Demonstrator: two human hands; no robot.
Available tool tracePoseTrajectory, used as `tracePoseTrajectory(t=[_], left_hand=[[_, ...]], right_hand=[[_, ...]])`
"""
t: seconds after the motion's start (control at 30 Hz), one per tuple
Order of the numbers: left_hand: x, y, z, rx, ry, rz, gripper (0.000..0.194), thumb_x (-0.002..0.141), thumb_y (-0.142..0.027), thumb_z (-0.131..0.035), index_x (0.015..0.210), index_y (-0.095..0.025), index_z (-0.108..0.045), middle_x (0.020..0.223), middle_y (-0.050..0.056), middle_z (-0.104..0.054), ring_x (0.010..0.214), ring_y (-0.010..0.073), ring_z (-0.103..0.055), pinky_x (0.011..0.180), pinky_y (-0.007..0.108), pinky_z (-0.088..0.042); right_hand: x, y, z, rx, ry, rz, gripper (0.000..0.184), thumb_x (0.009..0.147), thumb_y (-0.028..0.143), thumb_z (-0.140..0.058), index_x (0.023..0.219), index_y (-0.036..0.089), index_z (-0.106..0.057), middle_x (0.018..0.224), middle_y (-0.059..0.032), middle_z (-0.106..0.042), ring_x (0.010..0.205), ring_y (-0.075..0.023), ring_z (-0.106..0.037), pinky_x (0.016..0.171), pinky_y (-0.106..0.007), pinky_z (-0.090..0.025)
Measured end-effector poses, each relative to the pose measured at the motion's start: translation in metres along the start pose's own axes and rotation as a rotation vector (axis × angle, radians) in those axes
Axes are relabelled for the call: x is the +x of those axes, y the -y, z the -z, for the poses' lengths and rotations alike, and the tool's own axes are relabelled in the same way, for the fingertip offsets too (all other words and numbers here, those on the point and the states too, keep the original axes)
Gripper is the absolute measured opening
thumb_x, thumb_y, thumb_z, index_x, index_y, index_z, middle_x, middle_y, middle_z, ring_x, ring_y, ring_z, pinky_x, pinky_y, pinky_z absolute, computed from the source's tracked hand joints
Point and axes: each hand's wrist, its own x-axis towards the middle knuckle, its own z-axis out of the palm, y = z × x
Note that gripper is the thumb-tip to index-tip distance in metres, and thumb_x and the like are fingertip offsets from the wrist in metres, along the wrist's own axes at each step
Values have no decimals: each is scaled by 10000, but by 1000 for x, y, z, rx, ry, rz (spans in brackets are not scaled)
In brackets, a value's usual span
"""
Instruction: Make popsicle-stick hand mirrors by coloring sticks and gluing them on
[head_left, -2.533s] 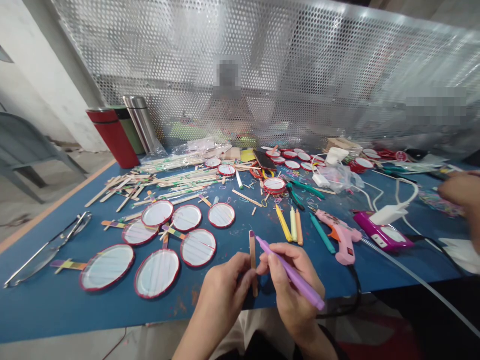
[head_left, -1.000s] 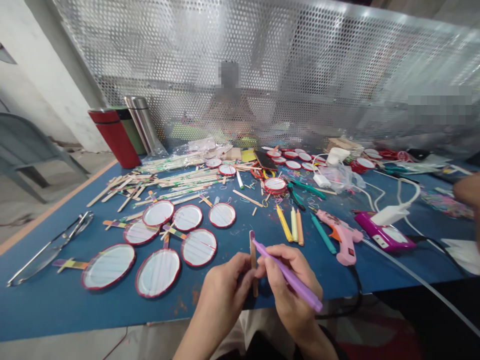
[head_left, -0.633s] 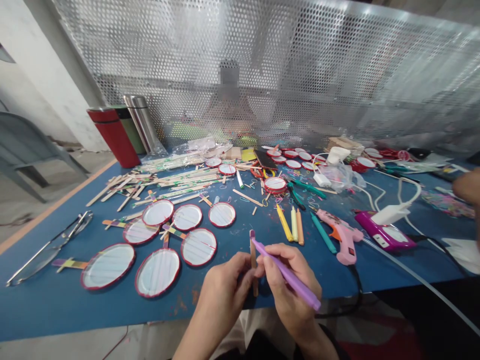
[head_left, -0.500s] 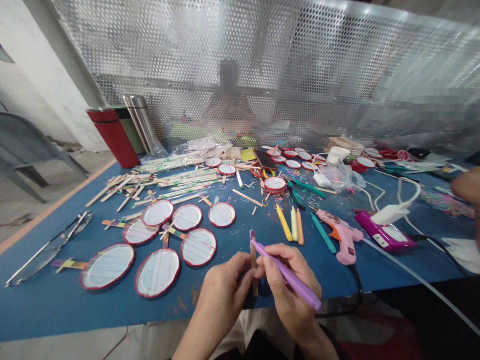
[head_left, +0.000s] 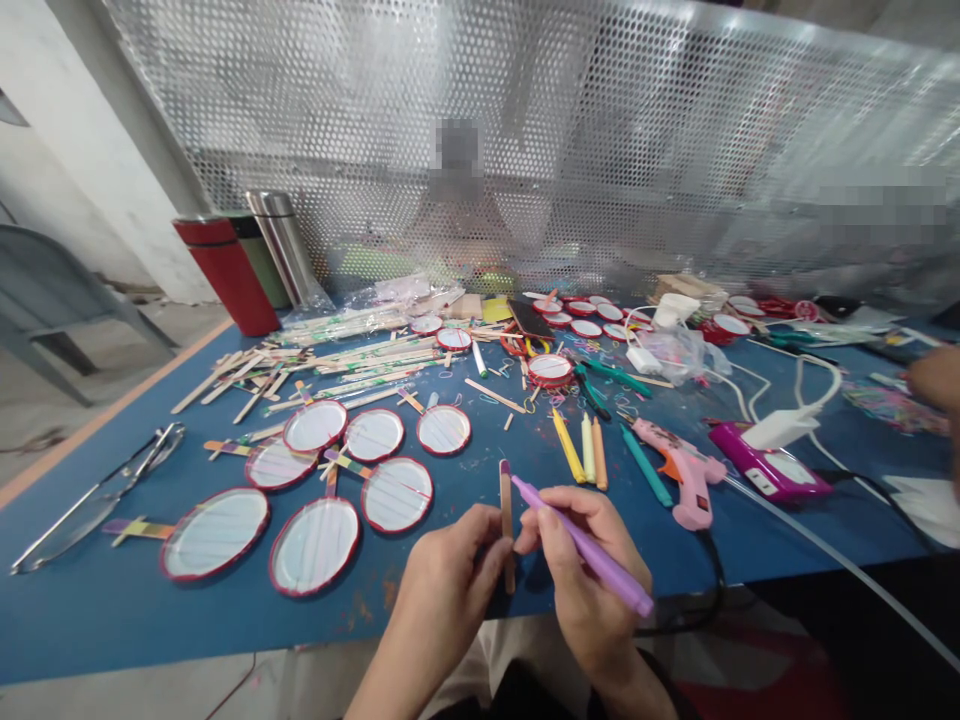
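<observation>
Between the thumb and fingers of my left hand (head_left: 454, 575) stands a wooden craft stick (head_left: 506, 510), upright, its top end coloured purple. My right hand (head_left: 589, 570) grips a purple marker (head_left: 592, 550) like a pen. The marker's tip is just right of the stick, below the purple end, with a small gap. To the left lie several round white discs with red rims, such as this disc (head_left: 315, 545); some have colour-banded sticks attached. Right of centre lie a yellow marker (head_left: 568, 447), a pale yellow one, an orange one and a teal marker (head_left: 646, 467).
A pink glue gun (head_left: 686, 470) and a magenta power strip (head_left: 765, 465) with white cables lie at the right. Piled craft sticks (head_left: 240, 380), a red flask (head_left: 229, 275) and glasses (head_left: 105, 490) are on the left. Behind rises a perforated metal panel (head_left: 360, 130). Another person's hand (head_left: 937, 375) shows at the right edge.
My right hand has shifted slightly right, taking the purple marker's tip off the stick's top. My left hand and the stick stay where they were.
</observation>
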Motion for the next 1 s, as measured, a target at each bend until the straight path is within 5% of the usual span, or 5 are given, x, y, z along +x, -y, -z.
tracePoseTrajectory(t=[0.53,1.0], left_hand=[[0,-1,1,-6,-1,-3,159,919,-255,-451,851,-216,-589,733,-7,-679,656,142,-624,625,210,-421],[-1,-2,1,13,-5,0,175,918,-251,-439,790,-216,-554,701,-11,-663,632,136,-611,606,207,-406]], right_hand=[[2,2,-1,-37,21,65,70,881,168,-588,932,195,-630,761,-2,-706,596,-115,-685,574,-200,-566],[2,1,-2,-13,-20,-21,45,901,192,-574,901,186,-618,674,17,-681,511,-108,-651,522,-197,-549]])
